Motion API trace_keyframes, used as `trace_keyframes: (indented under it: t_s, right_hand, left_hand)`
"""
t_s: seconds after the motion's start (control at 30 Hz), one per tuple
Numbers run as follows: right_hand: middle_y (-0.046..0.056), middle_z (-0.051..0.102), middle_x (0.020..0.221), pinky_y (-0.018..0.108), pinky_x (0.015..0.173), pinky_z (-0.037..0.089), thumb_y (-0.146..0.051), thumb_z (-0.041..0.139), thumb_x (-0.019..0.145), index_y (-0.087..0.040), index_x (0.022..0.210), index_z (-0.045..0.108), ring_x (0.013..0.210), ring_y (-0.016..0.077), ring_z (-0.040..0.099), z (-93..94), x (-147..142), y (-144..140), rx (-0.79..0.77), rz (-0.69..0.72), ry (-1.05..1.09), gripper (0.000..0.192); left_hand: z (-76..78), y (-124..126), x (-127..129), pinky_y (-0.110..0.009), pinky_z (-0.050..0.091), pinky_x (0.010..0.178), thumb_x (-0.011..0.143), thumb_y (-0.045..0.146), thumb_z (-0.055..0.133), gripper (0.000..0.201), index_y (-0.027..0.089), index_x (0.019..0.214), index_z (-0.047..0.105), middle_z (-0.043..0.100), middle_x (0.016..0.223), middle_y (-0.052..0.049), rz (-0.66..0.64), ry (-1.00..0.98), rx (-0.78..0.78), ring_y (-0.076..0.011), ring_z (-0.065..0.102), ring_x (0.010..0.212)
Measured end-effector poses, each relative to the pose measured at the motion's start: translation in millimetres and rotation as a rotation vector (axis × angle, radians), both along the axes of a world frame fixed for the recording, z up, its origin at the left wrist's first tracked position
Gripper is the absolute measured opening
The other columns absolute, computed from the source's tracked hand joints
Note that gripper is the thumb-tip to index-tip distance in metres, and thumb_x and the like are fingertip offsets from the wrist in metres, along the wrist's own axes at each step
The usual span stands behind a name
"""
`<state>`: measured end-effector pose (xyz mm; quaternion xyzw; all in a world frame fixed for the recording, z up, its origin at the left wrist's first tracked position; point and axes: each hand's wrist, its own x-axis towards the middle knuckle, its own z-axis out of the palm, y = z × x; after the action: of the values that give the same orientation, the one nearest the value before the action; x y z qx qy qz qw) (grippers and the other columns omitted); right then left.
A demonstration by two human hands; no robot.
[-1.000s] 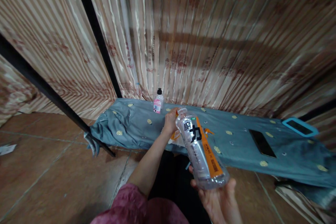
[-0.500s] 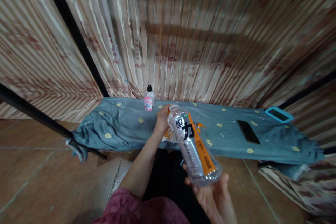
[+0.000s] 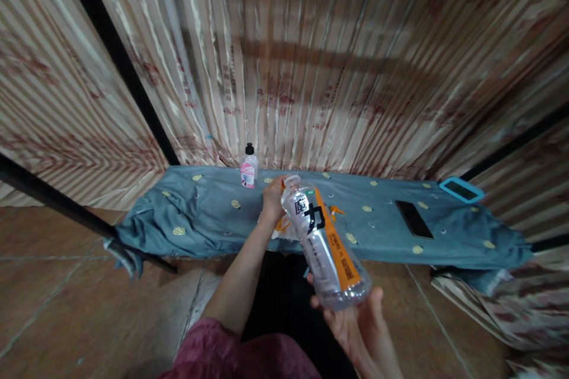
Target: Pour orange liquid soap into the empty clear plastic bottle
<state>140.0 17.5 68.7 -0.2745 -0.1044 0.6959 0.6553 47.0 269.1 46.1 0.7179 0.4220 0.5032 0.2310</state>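
A clear plastic drink bottle (image 3: 326, 243) with a silver and orange label leans across the middle, its uncapped neck up and away from me. My right hand (image 3: 353, 320) is wrapped round its base from below. Beside the neck, my left hand (image 3: 272, 200) has its fingers curled; a small orange bit shows at the fingertips, partly hidden by the bottle. Under the left wrist lies a white and orange crumpled item (image 3: 284, 230) on the cloth. Another small orange object (image 3: 336, 211) lies just right of the bottle.
A blue-grey patterned cloth (image 3: 213, 231) covers the low bench. On it stand a pump-top bottle (image 3: 249, 169) with a pink label, a dark phone (image 3: 413, 219) and a blue-framed device (image 3: 461, 190). Black metal poles (image 3: 120, 65) and a striped curtain (image 3: 284, 59) surround it.
The view has shifted slightly, so the bench items on the right appear farther left. Both hands and the drink bottle keep nearly the same pose.
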Motion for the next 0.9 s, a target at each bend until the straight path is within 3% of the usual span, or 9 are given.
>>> trace_keyframes:
  t_s: [0.57,0.9]
  right_hand:
    - [0.018,0.072,0.117,0.027,0.074,0.059,-0.052,0.075,0.07,-0.026,0.115,0.069,0.092,0.0284,0.074,0.1,5.8,-3.3,0.046,0.118,0.036,0.053]
    - [0.018,0.073,0.115,0.027,0.074,0.059,-0.053,0.077,0.066,-0.026,0.113,0.07,0.093,0.0287,0.073,0.6,2.0,-4.2,0.004,0.102,0.048,0.054]
  left_hand:
    - [-0.1,-1.4,-1.7,-0.032,0.052,0.08,0.083,0.027,0.061,0.015,0.018,0.093,0.066,0.07,0.095,-0.008,-0.013,0.043,-0.007,-0.021,0.066,0.087]
    - [-1.2,-1.2,-2.5,-0.031,0.052,0.079,0.083,0.026,0.061,0.015,0.016,0.094,0.065,0.07,0.093,-0.008,-0.011,0.071,0.009,-0.0202,0.065,0.086]
